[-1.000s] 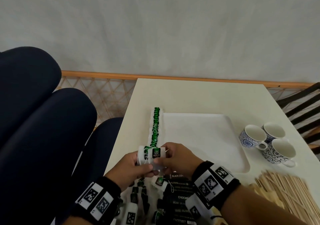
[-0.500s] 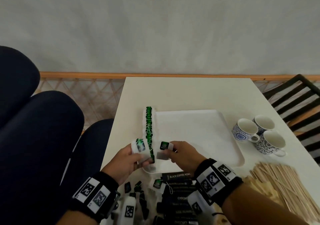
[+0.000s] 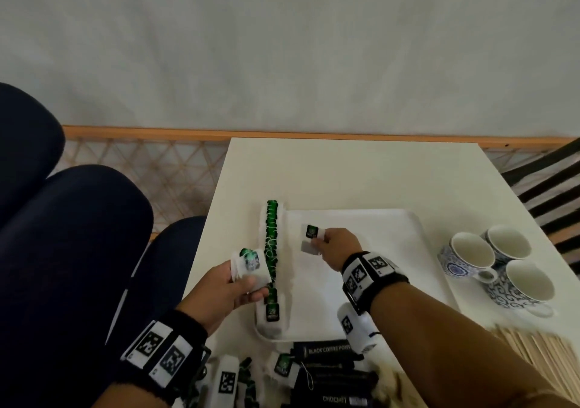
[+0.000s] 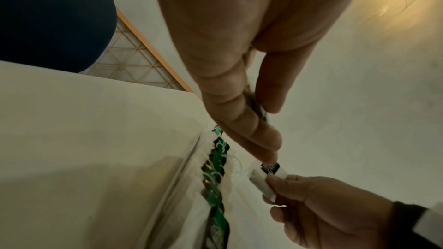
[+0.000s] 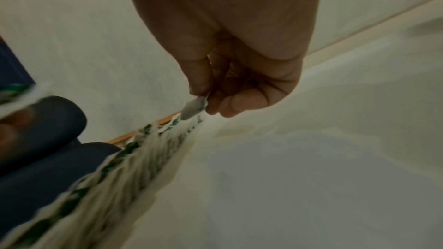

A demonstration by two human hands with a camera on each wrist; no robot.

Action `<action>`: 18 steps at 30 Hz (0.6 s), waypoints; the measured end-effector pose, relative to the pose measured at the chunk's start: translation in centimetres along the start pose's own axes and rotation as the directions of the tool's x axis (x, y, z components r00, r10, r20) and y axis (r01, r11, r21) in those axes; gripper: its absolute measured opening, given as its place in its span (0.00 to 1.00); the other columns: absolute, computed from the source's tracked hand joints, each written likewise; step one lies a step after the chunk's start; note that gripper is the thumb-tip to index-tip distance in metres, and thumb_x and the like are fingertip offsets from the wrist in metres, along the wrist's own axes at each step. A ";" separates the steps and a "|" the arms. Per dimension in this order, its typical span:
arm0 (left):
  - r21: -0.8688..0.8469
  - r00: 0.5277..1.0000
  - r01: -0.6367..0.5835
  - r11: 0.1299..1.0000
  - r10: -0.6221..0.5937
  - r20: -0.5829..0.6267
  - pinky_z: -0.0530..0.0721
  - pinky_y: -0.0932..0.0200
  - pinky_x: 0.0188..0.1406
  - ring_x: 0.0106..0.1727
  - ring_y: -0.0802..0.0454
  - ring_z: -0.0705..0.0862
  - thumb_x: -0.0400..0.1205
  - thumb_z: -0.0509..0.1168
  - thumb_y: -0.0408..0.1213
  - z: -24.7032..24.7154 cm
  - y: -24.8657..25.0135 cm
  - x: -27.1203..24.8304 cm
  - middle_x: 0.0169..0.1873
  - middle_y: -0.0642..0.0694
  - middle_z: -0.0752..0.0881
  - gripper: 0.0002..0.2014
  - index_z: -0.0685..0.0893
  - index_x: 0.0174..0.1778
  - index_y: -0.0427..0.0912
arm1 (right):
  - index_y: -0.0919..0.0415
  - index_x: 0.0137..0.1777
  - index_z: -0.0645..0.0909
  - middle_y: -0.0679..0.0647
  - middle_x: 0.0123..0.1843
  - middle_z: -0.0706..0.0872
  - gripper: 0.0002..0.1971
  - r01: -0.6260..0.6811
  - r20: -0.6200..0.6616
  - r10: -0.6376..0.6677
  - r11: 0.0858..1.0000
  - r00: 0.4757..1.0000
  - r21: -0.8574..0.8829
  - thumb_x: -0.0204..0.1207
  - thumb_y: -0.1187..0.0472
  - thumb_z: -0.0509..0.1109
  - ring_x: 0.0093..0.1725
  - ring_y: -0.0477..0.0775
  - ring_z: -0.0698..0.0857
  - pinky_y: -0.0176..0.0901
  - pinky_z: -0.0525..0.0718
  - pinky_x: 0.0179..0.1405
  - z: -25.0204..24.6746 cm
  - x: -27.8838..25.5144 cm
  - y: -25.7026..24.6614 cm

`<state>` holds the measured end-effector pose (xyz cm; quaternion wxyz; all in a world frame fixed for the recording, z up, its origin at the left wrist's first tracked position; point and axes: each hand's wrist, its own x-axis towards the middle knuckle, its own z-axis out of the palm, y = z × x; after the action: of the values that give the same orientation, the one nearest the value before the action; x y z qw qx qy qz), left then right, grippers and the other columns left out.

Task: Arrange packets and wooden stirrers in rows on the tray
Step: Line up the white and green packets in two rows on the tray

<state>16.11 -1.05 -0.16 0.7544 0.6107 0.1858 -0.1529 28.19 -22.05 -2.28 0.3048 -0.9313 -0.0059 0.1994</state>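
Head view, right hand: right hand (image 3: 337,246) pinches one white packet with a green label (image 3: 310,238), thumb and fingers clamped on its right edge, over the tray's left-centre, just right of the finished row.
Right wrist check: fingertips (image 5: 242,104) closed on the packet's edge (image 5: 193,109); view is blurred, contact with the tray surface cannot be told.
Left hand: left hand (image 3: 230,288) grips a small stack of the same packets (image 3: 251,264), fingers curled round it, at the tray's left rim beside the row.
Row done: one overlapping row of packets (image 3: 271,250) runs near to far along the tray's left side.
Tray: white tray (image 3: 392,228), mostly bare to the right of the row.
Step judged: starting a second row; held packet likely goes at the far end, parallel to the first.
How to do well: lay it flat, label up, edge aligned with the first row, close but not overlapping it; release only once flat; watch that a tag string does not snag.
Supply: dark sachets (image 3: 329,376) near edge of table; wooden stirrers (image 3: 533,351) near right, untouched.
Others: three cups (image 3: 499,263) right of tray.
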 end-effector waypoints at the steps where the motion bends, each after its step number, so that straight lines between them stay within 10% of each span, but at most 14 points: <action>1: 0.014 1.000 -0.004 1.000 0.005 -0.012 0.89 0.59 0.41 0.44 0.43 0.89 0.83 0.58 0.21 -0.1 0.1 0.3 0.45 0.38 0.91 0.12 0.82 0.57 0.34 | 0.63 0.60 0.83 0.61 0.56 0.88 0.15 -0.006 -0.007 0.006 1.000 1.000 -0.020 0.84 0.54 0.62 0.49 0.60 0.83 0.44 0.78 0.46 -0.1 1.0 -0.1; 11: 0.024 0.997 -0.031 0.999 0.032 -0.068 0.89 0.59 0.41 0.45 0.41 0.88 0.82 0.62 0.23 -0.4 0.3 2.3 0.46 0.32 0.90 0.09 0.82 0.57 0.32 | 0.65 0.60 0.82 0.61 0.60 0.86 0.16 0.024 0.019 -0.022 0.994 1.000 -0.110 0.86 0.55 0.57 0.60 0.63 0.83 0.45 0.77 0.52 0.7 8.1 -2.6; 18: -0.007 0.995 -0.041 0.999 0.040 -0.089 0.90 0.58 0.42 0.45 0.40 0.90 0.83 0.60 0.22 -0.7 0.5 2.5 0.47 0.33 0.90 0.09 0.82 0.56 0.33 | 0.54 0.35 0.71 0.51 0.40 0.79 0.15 -0.044 -0.036 0.044 0.999 0.998 0.004 0.80 0.50 0.68 0.42 0.55 0.78 0.40 0.72 0.37 1.7 10.2 -2.7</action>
<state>18.49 -0.32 -1.06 0.7511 0.6172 0.2074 -0.1093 37.24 -17.56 -5.70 0.3021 -0.9341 0.0206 0.1891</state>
